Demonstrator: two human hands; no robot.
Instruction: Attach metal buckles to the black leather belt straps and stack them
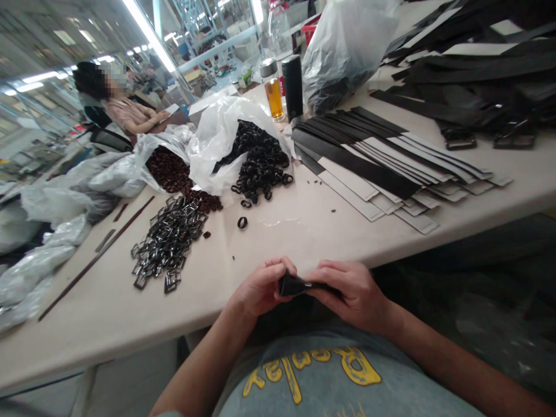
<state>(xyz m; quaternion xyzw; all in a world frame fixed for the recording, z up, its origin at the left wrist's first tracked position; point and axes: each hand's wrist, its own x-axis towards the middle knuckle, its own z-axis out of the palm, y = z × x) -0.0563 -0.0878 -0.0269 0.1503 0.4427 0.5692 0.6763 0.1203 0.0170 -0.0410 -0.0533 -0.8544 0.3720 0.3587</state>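
Just over the table's front edge, my left hand (263, 286) and my right hand (350, 289) both grip a black belt strap (294, 285). The strap's end is bent into a loop between my left fingers, and a small shiny spot shows beside it. My right fingers are closed along the strap's length. Beyond my hands lie a single black belt loop (242, 222), a heap of black loops (260, 165) spilling from a plastic bag, and a pile of metal buckles (169, 240).
Black straps with white ends (369, 162) lie fanned at the right. Behind them are finished-looking belts (482, 98), a dark flask (292, 87) and a tea bottle (273, 92). Brown loops (167, 171) spill at left. A person (130, 113) sits farther back.
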